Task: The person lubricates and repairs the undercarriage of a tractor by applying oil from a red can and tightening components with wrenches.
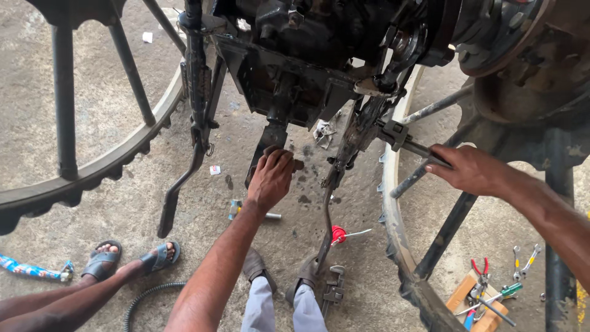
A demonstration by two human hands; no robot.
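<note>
The left hand is curled around the bottom end of a flat, dark, greasy metal bar that hangs down from the black, oily machine body above it. The fingers wrap over the bar's end, so the hand is gripping it.

The right hand is closed around the handle of a grey metal spanner. The head of the spanner sits out past the fingertips, clamped on a dirty metal part of the machine.

Between the two hands, a thin bent metal lever runs down toward the ground. Near its lower end lies a small red round thing with a white wire.

Just below the left wrist, a short silver and blue tool lies on the grey concrete floor. Far out past the left hand stands a big rusty iron wheel with thick spokes. Another toothed iron wheel stands right under the right hand.

Below the right arm, a wooden block holds red-handled pliers and a green-handled screwdriver.

Below the left arm are the person's own brown shoes, with a grey pipe wrench beside them. Off to that side, another person's feet in grey sandals rest on the floor.
</note>
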